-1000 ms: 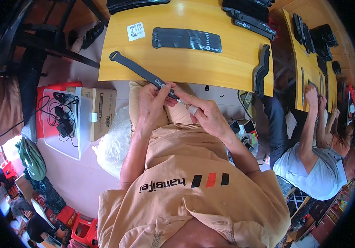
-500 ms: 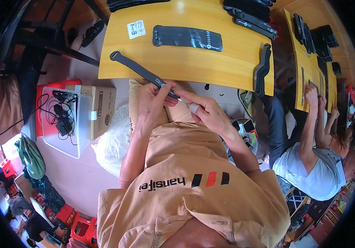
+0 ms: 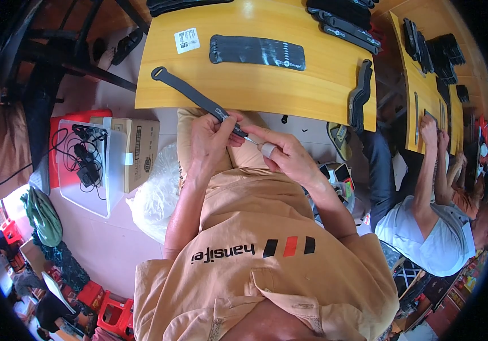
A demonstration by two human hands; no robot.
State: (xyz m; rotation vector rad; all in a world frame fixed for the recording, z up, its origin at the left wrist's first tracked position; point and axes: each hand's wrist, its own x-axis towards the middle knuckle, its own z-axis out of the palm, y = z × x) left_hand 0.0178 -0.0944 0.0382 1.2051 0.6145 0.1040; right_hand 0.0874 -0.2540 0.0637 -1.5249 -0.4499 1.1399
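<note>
A black strap with a slotted loop at its far end slants from over the table's near edge down to my hands. My left hand is closed on its near end, thumb on top. My right hand is closed around a slim tool with a thin metal tip, which meets the strap end beside my left fingertips. Most of the tool is hidden in the hand. A pale band circles a right finger. Past the strap, a flat bundle of black straps lies on the table.
The yellow wooden table bears a white label, a folded black strap stack and more bundles. At left stand a clear bin with cables and a cardboard box. Another person works at right.
The strap's looped far end has shifted very slightly away from me. My hands hold nearly the same position, the tool tip still at the strap's near end.
</note>
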